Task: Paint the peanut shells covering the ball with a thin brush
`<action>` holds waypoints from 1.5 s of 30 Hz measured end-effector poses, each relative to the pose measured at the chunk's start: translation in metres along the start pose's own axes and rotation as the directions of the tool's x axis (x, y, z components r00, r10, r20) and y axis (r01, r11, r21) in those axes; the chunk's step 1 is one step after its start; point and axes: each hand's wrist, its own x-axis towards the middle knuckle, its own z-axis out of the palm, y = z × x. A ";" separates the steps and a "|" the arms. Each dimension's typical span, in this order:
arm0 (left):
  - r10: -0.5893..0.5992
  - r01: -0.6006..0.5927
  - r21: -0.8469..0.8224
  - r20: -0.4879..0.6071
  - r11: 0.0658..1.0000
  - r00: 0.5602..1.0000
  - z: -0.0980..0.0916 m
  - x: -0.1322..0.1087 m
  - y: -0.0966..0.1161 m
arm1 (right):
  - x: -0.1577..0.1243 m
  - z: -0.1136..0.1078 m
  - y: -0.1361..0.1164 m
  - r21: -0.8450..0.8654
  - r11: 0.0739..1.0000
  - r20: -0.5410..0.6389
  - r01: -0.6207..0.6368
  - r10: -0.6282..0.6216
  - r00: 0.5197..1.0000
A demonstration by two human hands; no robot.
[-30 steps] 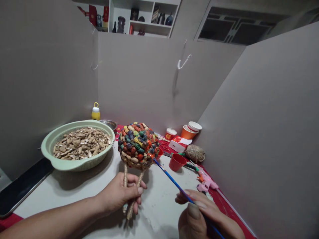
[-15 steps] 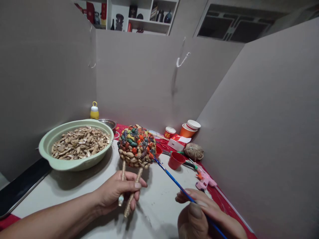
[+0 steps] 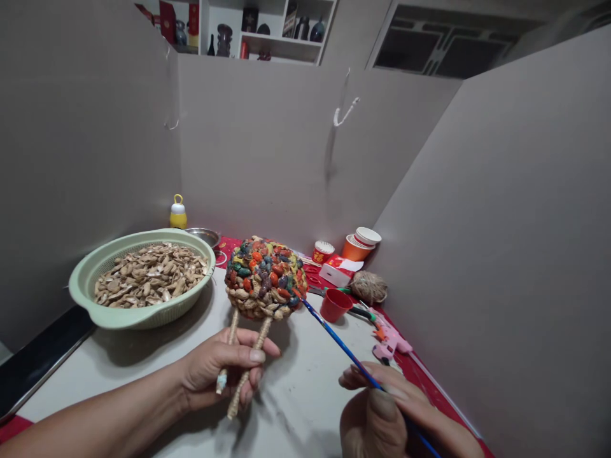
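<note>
A round craft piece covered in peanut shells (image 3: 265, 277) stands above the table on two twine-wrapped legs (image 3: 258, 346). Many of its shells are painted orange, blue, green, yellow and purple; those along the lower edge are bare tan. My left hand (image 3: 229, 362) is closed around the legs, below the shell ball. Between the thumb and fingers of my right hand (image 3: 391, 407) is a blue paintbrush (image 3: 341, 343). Its orange-wet tip meets the right lower side of the shells. A red cup (image 3: 337, 305) stands just behind the brush.
On the left sits a green colander (image 3: 81, 286) full of peanut shells. Behind it are a yellow bottle (image 3: 178, 215) and a metal bowl (image 3: 204, 235). At the right lie a twine ball (image 3: 370, 287), a pink glue gun (image 3: 394, 340) and stacked paper cups (image 3: 360, 245). Grey panels surround the table.
The shell piece has turned and its leg ends have swung left. The brush tip has shifted slightly right and up, staying at the shells' right side. Both hands keep their grip.
</note>
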 end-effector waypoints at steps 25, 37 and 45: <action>0.004 0.004 -0.064 0.121 0.998 0.993 -0.009 0.001 -0.001 | 0.008 0.007 -0.006 0.007 0.999 -0.180 -0.039 0.039 0.983; 0.043 -0.027 -0.106 0.153 0.994 0.987 -0.015 0.002 -0.003 | 0.011 0.006 -0.008 0.040 0.999 -0.045 0.023 -0.021 0.999; 0.047 -0.032 -0.095 0.151 0.995 0.987 -0.013 0.001 -0.002 | 0.009 0.006 -0.007 0.030 1.000 -0.021 0.007 -0.006 1.000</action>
